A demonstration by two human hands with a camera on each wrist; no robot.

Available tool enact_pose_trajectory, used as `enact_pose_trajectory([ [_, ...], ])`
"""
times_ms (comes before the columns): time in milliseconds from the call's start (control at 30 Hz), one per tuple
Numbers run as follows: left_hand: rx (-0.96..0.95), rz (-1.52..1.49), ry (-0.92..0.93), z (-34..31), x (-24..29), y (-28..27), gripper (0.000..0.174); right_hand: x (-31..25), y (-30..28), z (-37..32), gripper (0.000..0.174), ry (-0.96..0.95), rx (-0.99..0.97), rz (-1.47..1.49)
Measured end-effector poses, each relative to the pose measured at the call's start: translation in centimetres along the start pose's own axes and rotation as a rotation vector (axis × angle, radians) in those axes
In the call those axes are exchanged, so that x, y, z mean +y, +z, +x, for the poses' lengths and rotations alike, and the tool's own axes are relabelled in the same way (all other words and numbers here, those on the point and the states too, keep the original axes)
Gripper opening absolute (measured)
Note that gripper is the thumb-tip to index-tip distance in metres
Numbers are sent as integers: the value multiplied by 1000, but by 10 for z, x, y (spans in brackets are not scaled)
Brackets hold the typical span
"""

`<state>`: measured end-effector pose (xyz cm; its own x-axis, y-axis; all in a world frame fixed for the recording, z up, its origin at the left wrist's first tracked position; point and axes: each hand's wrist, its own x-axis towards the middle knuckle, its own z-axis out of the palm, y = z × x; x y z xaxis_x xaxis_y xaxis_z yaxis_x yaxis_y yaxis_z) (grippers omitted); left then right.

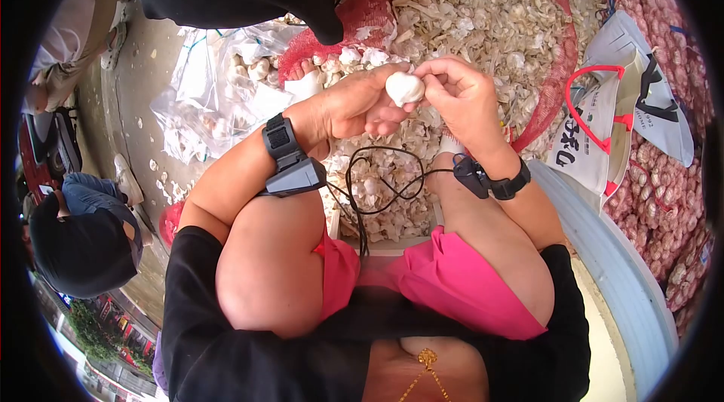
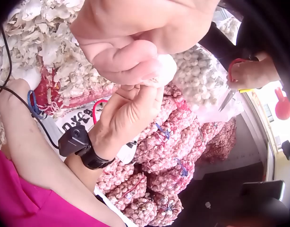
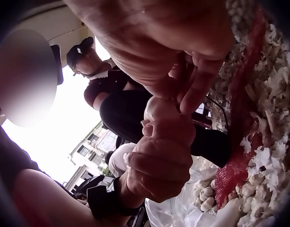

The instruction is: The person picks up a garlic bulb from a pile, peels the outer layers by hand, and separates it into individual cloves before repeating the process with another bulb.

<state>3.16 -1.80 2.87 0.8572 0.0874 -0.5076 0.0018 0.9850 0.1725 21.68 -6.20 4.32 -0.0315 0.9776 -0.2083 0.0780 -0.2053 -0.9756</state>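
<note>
A white garlic bulb (image 1: pixel 405 89) is held up between the two hands, above a heap of garlic skins. My left hand (image 1: pixel 362 102) grips it from the left with its fingers curled under it. From the other side, the thumb and fingertips of my right hand (image 1: pixel 461 93) pinch at the bulb's edge. In the left wrist view the bulb (image 2: pixel 166 71) shows pale and smooth beside the left fingers, which cover part of it. The right wrist view has the bulb (image 3: pixel 159 109) in the left fist (image 3: pixel 159 163), right fingertips at its top.
Papery garlic skins (image 1: pixel 475 17) fill a red mesh sack (image 1: pixel 562 93) in front. A clear plastic bag (image 1: pixel 188 93) with bulbs lies at left. At right are a white bag with red handles (image 1: pixel 581 127) and stacked net sacks of garlic (image 1: pixel 648 183). A black cable (image 1: pixel 385 210) loops below the hands.
</note>
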Motion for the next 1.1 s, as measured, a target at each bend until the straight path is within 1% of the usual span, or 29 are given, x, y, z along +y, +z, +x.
enact_pose_trajectory([
  [33,183,92,60,-1,0,14,59,-3,2,-1,10,42,-13,55],
  [67,367,183,121,-2,0,21,60,-4,2,-1,10,43,-13,54],
  [133,330,146,122,0,-1,17,60,-4,3,0,10,-175,-9,-192],
  [167,294,109,124,0,-1,14,61,-4,3,0,10,-174,-8,-192],
  [200,294,108,124,0,0,12,61,-3,2,-1,10,-134,0,-158],
  [233,286,179,119,0,1,10,62,-2,1,0,11,-95,9,-125],
  [267,277,249,116,0,3,9,62,-2,-1,0,11,-95,8,-125],
  [333,244,253,115,-2,4,5,63,-3,-4,1,14,-210,89,-370],
  [367,212,257,114,-3,5,6,65,-6,-2,2,14,-210,89,-370],
  [400,211,255,115,-4,5,7,65,-12,1,1,15,-263,101,-300],
  [433,239,233,130,-7,7,14,67,-17,4,1,17,-317,113,-229],
  [467,268,211,145,-8,7,18,69,-18,3,0,17,-317,111,-228],
  [500,269,210,146,-7,6,18,69,-18,2,-1,18,-323,-3,-235],
  [533,313,227,153,-6,4,17,70,-18,2,-1,20,-328,-117,-240],
  [567,357,244,159,-4,3,16,70,-17,2,-1,20,-328,-116,-240],
  [600,357,244,159,-4,2,12,70,-13,3,0,20,-327,-119,-241],
  [667,208,190,136,-4,2,1,69,-8,3,0,20,-326,-124,-242],
  [700,208,189,136,-3,3,-4,69,-7,3,0,18,-235,-127,-164],
  [733,108,106,82,-2,3,-8,68,-6,3,0,17,-144,-130,-85],
  [767,8,22,28,-1,3,-11,68,-4,4,-1,17,-143,-131,-85],
  [833,44,-37,-6,1,-1,-12,69,1,4,-1,15,-15,-152,-5],
  [867,79,-96,-41,1,-2,-11,70,3,5,-1,15,-15,-152,-6],
  [933,68,-79,-36,-1,-3,-11,72,6,7,-2,14,54,-133,0],
  [967,57,-61,-33,-2,-3,-11,74,7,5,-1,14,54,-134,-1],
  [1033,69,-55,-44,-4,0,-8,74,8,-1,1,15,0,-159,-265],
  [1067,82,-47,-54,-4,1,-7,75,8,0,0,15,0,-158,-266],
  [1100,81,-46,-54,-3,1,-8,75,9,0,0,16,51,-149,-239],
])
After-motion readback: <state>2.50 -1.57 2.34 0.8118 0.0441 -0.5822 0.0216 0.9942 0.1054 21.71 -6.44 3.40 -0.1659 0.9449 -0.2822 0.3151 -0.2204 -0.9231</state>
